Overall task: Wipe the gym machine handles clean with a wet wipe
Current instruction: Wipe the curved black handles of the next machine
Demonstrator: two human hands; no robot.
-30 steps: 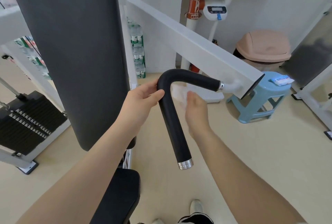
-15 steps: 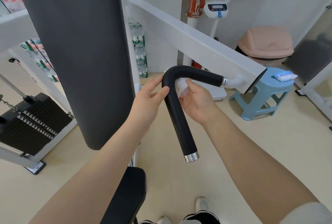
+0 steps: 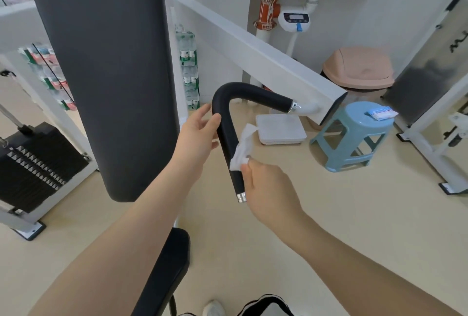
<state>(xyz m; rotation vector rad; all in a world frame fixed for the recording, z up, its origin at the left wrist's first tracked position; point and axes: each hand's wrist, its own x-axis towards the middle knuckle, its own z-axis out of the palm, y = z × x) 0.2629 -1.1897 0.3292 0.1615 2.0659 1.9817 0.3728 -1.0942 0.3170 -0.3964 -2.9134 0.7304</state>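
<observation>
My right fingers (image 3: 247,167) pinch the wipe (image 3: 241,150), which has slid from the handle's (image 3: 229,136) bend down its straight part, approx two-thirds down, w/ the steel cap just below. Left hand (image 3: 198,136) steadies near the bend, thumb and fingers loosely on it; bend looks done, lower end still to wipe.

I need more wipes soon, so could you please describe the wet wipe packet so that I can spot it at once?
Look right of the white machine arm to the light blue plastic stool in front of the pink lidded bin. The small flat blue-and-white wet wipe packet lies on the stool's round seat, the only thing on it.
</observation>
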